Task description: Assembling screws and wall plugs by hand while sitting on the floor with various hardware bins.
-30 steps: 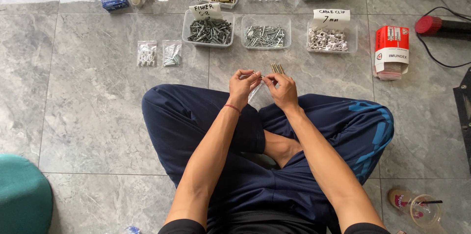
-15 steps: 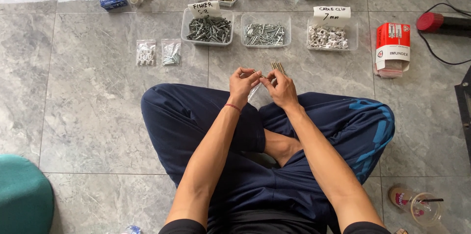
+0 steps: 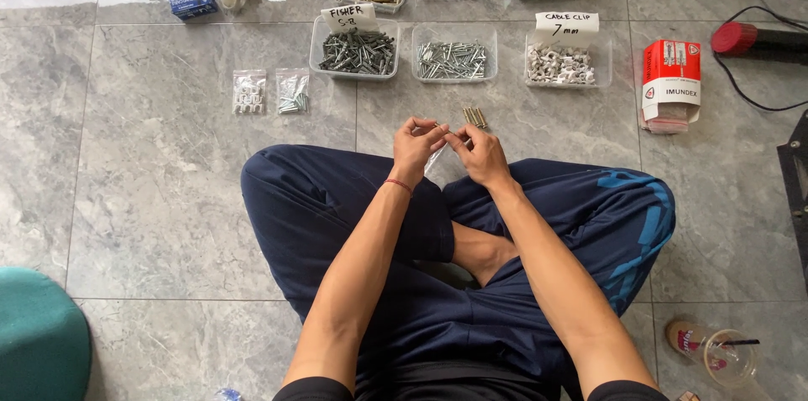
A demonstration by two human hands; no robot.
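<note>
Head view: a small clear bag (image 3: 438, 157) is held at its mouth between the left hand (image 3: 414, 147) and the right hand (image 3: 480, 153), above the crossed legs; both hands are clenched on it. A bundle of screws (image 3: 475, 117) is gripped in the right fingers. Filling appears in hand; insertion calls for an opened mouth

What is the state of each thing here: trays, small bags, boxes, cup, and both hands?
Six clear trays: open, filled with hardware.
Two small bags: flat on the floor, filled.
Red-and-white box: lying down.
Plastic cup: upright, with straw.
Left hand: fingers pinching a clear bag.
Right hand: holding brass-coloured pieces.
</note>
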